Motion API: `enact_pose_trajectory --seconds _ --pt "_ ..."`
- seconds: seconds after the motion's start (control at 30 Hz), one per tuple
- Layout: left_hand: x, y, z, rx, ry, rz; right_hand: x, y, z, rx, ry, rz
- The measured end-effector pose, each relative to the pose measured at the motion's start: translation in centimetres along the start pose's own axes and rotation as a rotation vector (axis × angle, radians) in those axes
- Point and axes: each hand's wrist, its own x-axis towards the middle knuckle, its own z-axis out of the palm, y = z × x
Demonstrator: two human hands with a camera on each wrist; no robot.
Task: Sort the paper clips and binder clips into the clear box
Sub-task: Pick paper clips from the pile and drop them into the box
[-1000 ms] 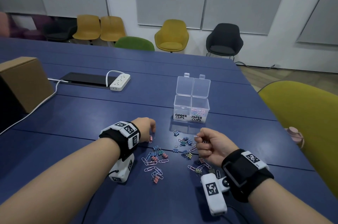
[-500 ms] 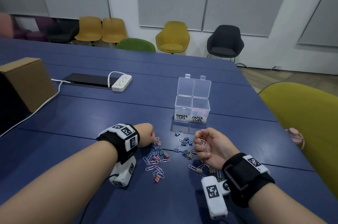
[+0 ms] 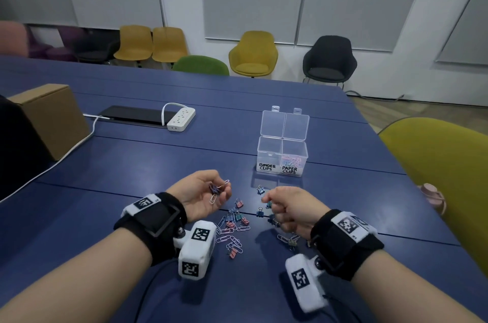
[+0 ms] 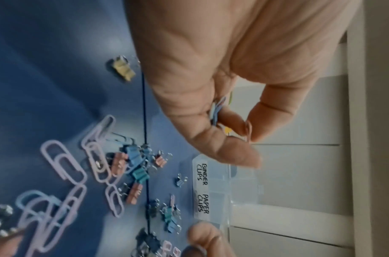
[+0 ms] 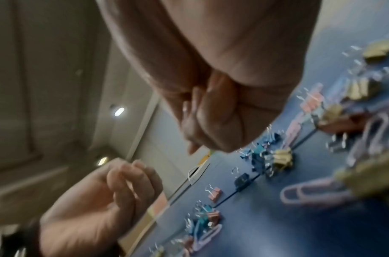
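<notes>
Clear box (image 3: 282, 156) labels read "BINDER CLIPS", "PAPER CLIPS"; left hand (image 3: 203, 194) cups paper clips (image 3: 217, 192); right hand (image 3: 291, 207) curled, contents unclear

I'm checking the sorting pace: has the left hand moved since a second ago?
Yes. The left hand has turned palm-up and lifted, holding clips, nearer the clear box than before.

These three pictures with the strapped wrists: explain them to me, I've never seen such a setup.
No machine here: a person wears a camera on the head and one on each wrist. The wide picture is the head view; the two close ones look along each hand. On the blue table lie loose clips and an open clear box, with paper clips in the side marked for them. The left hand holds a few clips. The right hand is curled, pinching what looks like a small clip.
</notes>
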Motion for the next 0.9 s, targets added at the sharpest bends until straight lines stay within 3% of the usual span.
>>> enact_pose_trajectory --seconds 0.13,0.2,0.27,0.33,0.43,0.5,0.6,0.9 --pt "0.1 -0.6 -1.3 0.086 0.046 0.034 -1.6 -1.0 2.2 -1.002 -0.162 -0.179" --pt "0.1 -0.5 -1.6 0.194 0.066 0.056 -1.5 -1.2 3.2 -1.242 -0.168 -0.276" --pt "-0.1 -0.5 -1.7 0.305 0.08 0.022 -1.1 -1.2 3.9 -1.325 -0.151 -0.31" --pt "-0.3 -0.5 -1.5 0.558 0.123 0.02 -0.5 -1.1 4.4 -1.379 -0.148 -0.292" --pt "-0.2 -1.2 -1.3 1.37 0.151 0.104 0.1 -1.0 5.2 -1.473 -0.139 -0.254" --pt "-0.2 -1.9 -0.8 1.698 0.148 0.175 0.5 -0.8 5.8 -1.517 -0.111 -0.259" --pt "0.0 -2.9 -0.4 1.843 0.166 0.207 0.8 -0.4 6.4 -1.509 -0.091 -0.248" --pt "0.5 -3.8 0.1 1.944 0.185 0.219 1.7 0.0 6.4 -1.492 -0.09 -0.248"
